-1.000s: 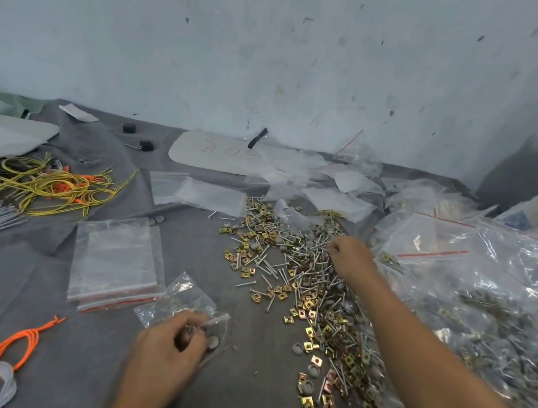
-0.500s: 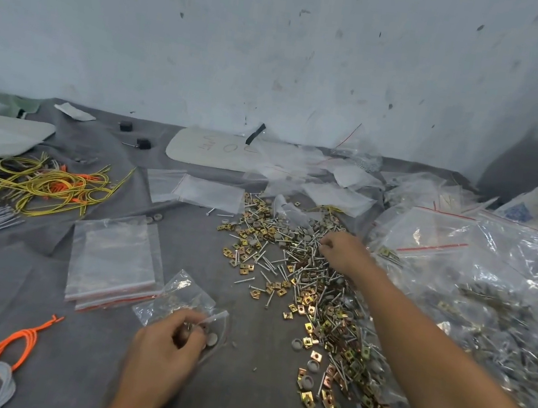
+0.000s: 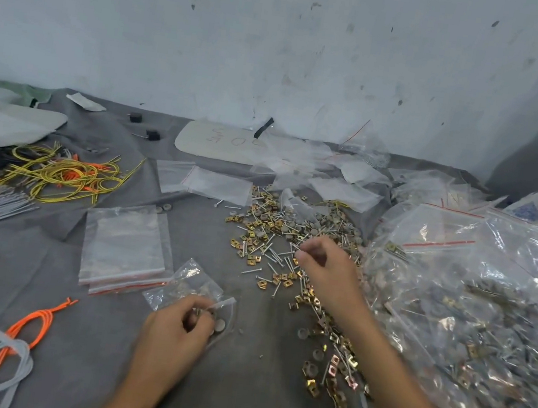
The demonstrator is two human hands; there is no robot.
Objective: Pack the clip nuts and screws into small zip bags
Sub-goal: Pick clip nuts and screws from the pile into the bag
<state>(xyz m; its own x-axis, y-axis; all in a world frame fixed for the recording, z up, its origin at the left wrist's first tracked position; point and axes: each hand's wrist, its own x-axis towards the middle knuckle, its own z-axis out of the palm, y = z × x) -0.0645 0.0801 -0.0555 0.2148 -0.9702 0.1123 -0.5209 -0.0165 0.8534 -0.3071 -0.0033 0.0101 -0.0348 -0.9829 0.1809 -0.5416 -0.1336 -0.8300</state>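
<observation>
Head | board [image 3: 199, 145] writing, perhaps "50" | left hand [image 3: 173, 332] pinches zip bag [image 3: 187, 280]

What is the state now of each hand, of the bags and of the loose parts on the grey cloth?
left hand: grips the small zip bag at its mouth.
small zip bag: crumpled, a few parts inside.
right hand: fingertips together over the pile; what they pinch cannot be told.
clip nuts and screws: loose, spread out on the cloth.
stack of zip bags: flat, empty.
large bag: lying down, with parts inside.
</observation>
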